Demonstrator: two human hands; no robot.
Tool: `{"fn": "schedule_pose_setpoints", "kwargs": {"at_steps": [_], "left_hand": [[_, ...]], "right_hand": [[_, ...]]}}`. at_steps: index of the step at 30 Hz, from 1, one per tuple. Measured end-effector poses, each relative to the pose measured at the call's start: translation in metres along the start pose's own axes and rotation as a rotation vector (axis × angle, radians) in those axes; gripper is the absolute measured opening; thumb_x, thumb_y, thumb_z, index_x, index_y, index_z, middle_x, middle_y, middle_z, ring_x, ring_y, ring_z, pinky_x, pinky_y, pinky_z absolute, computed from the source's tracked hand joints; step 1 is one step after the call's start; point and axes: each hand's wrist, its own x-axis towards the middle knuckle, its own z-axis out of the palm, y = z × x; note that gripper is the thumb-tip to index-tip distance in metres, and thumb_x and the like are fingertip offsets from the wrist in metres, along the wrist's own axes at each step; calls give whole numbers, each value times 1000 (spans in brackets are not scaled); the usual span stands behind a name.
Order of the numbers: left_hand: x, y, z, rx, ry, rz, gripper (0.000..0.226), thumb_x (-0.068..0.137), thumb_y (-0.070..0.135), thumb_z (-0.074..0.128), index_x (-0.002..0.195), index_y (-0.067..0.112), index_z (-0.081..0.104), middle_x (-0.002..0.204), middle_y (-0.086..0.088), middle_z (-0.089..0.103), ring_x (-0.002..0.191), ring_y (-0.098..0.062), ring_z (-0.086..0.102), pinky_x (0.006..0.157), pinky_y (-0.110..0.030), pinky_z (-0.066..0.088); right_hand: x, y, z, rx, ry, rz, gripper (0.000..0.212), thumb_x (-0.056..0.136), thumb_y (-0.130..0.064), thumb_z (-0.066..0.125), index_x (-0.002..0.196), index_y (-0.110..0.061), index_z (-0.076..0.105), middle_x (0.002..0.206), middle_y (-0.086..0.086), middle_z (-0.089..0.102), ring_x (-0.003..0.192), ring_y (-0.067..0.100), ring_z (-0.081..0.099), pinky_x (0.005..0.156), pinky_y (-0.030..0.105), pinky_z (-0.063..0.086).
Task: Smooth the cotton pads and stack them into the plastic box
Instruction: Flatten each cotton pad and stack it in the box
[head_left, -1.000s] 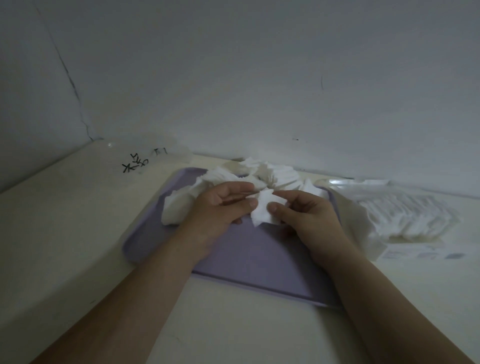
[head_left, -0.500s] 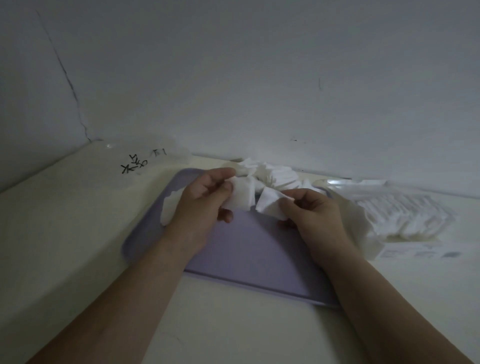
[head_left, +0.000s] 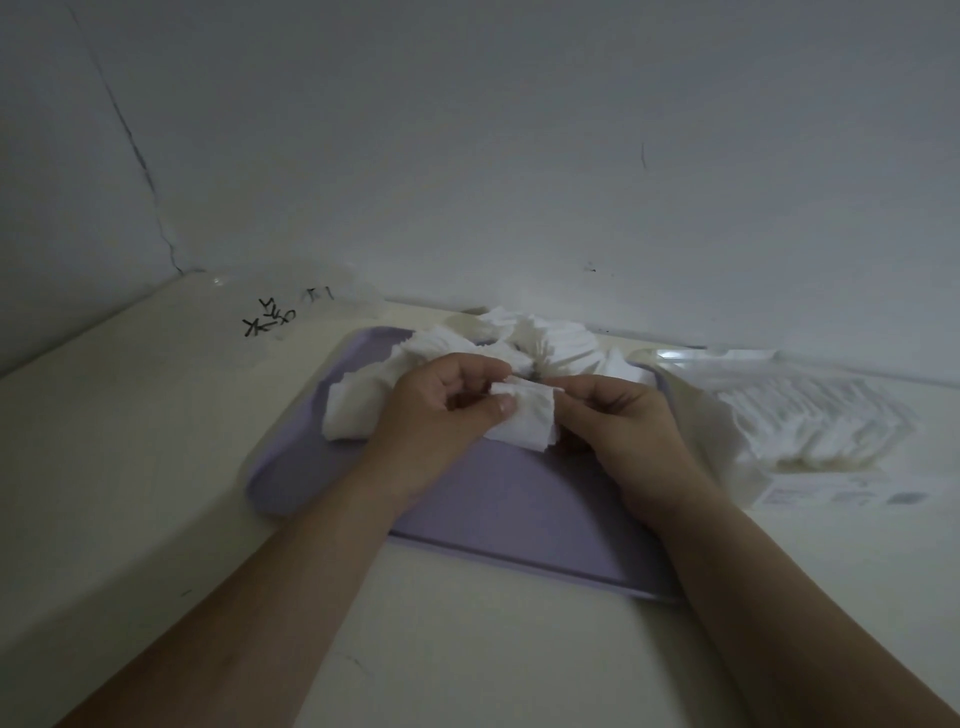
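Observation:
A small stack of white cotton pads is held above the purple tray. My left hand pinches its left side with thumb and fingers, and my right hand grips its right edge. A loose heap of crumpled cotton pads lies at the tray's far end, with more pads left of my left hand. The clear plastic box stands right of the tray, holding a row of stacked pads.
A clear plastic lid or bag with black writing lies at the back left by the wall corner. A printed label strip lies in front of the box. The cream tabletop extends left and toward me.
The hands had held two separate pads slightly apart; they have come together, and both hands now hold the pads as one small stack, a little lower over the tray.

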Motion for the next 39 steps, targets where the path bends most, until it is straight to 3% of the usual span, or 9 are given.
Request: {"fn": "schedule_pose_setpoints", "kwargs": {"at_steps": [6, 9, 12, 16, 21, 25, 29, 34, 39], "left_hand": [[2, -4, -1, 25, 25, 8, 26, 85, 3, 82, 101, 23, 78, 104, -17, 74, 92, -16, 71, 86, -30, 56], [4, -4, -2, 103, 37, 41, 29, 83, 7, 85, 101, 28, 78, 104, -5, 77, 101, -27, 73, 97, -40, 58], [4, -2, -5, 203, 22, 45, 39, 70, 26, 90, 103, 37, 74, 101, 7, 72, 88, -18, 70, 85, -29, 58], [7, -8, -8, 395, -10, 84, 23, 60, 49, 81, 78, 38, 70, 80, 13, 66, 75, -10, 61, 71, -22, 50], [8, -8, -12, 420, -28, 3, 20, 81, 23, 87, 92, 31, 73, 77, 5, 65, 70, -5, 58, 69, -21, 50], [5, -4, -9, 412, -63, 12, 20, 90, 21, 81, 95, 36, 69, 65, 13, 59, 59, 1, 52, 60, -12, 44], [5, -2, -6, 401, -81, 24, 10, 96, 19, 72, 92, 28, 72, 65, 10, 66, 56, 0, 54, 59, -17, 45], [2, 6, -3, 320, -109, -17, 11, 97, 15, 69, 94, 25, 71, 74, 3, 74, 59, -7, 62, 62, -26, 54], [11, 16, -39, 872, 314, 208, 17, 88, 21, 66, 102, 30, 71, 104, 6, 68, 93, -18, 66, 84, -38, 56]], "right_hand": [[1, 0, 0, 90, -28, 50, 18, 89, -25, 75, 87, -9, 82, 83, 16, 72, 79, 25, 63, 71, 35, 52], [0, 3, 1, 14, -37, -4, 6, 83, -10, 83, 86, -16, 82, 78, 8, 73, 71, 17, 63, 66, 28, 52], [2, 6, 2, -65, 31, -73, 22, 86, 4, 78, 92, -18, 81, 79, -3, 77, 72, 8, 67, 73, 23, 53], [1, 7, 2, -178, 36, -114, 29, 88, 5, 76, 96, -22, 79, 76, -14, 74, 72, 1, 65, 74, 16, 50], [2, 9, 2, -316, 27, -153, 38, 89, 0, 76, 100, -37, 76, 105, -8, 80, 99, 11, 72, 97, 29, 55], [1, 7, 4, -485, 0, -180, 43, 97, -7, 66, 103, -49, 71, 109, -20, 76, 106, -5, 68, 99, 18, 50], [-2, 4, 9, -641, -50, -243, 39, 99, -1, 58, 125, -27, 72, 109, -31, 62, 98, -27, 54, 87, -6, 33], [0, 8, 9, -707, -47, -246, 35, 99, -6, 60, 128, -24, 71, 104, -17, 69, 89, -15, 60, 82, -1, 39], [4, 11, 7, -671, 20, -174, 29, 99, -17, 63, 124, -31, 71, 108, -14, 73, 97, 3, 65, 83, -1, 39]]}}
